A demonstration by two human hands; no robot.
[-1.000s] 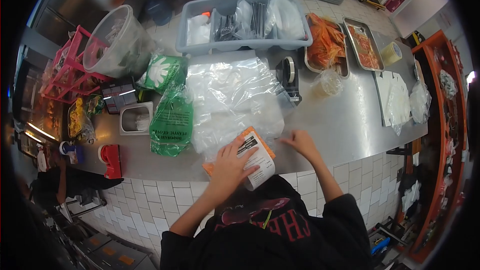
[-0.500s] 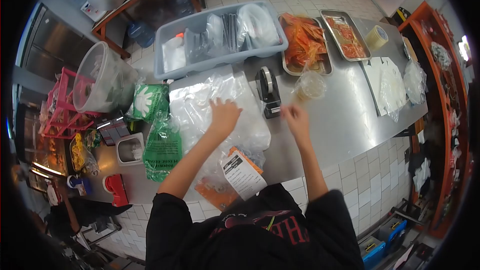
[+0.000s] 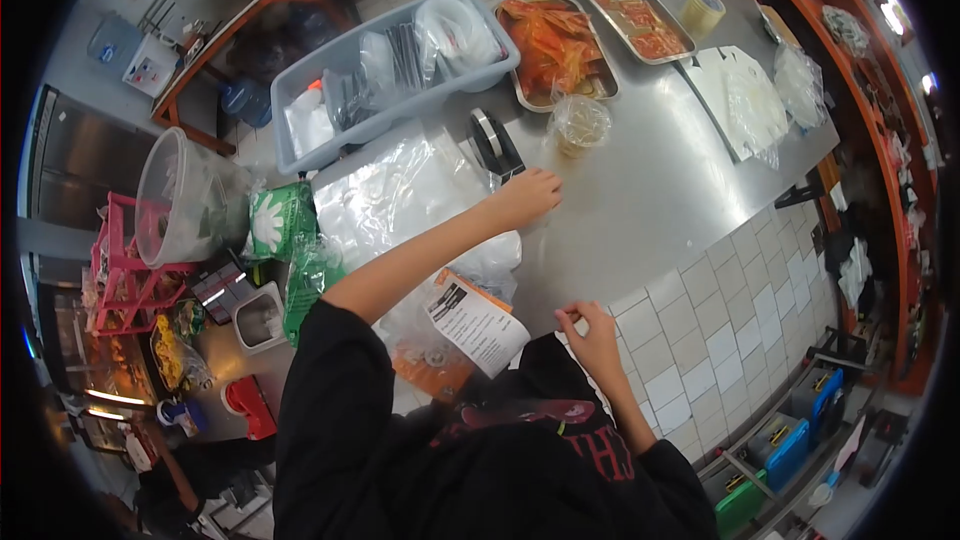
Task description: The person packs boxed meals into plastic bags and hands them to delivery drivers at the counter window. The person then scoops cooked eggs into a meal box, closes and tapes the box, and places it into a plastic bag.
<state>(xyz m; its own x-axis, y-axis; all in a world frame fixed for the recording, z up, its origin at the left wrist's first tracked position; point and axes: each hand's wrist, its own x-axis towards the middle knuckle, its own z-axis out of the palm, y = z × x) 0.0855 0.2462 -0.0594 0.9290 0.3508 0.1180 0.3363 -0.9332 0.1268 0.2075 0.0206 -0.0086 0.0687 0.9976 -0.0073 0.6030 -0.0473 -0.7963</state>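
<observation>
Left hand (image 3: 530, 197) curled, can't tell if gripping, just beside black tape dispenser (image 3: 497, 148) on worktop (image 3: 650, 200). Right hand (image 3: 592, 335) half-curled near worktop edge, grip unclear; printed slip (image 3: 480, 328) lies left of it.

Tape disp. (image 3: 493, 142) btwn bags (image 3: 385, 182) (L) & cup (image 3: 578, 128) (R); divided tub (image 3: 425, 97) behind bags.

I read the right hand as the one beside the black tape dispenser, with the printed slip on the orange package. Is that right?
No: in the head view, the left hand is beside the black tape dispenser; the right hand is by the near edge of the table. The printed slip is on the orange package.
</observation>
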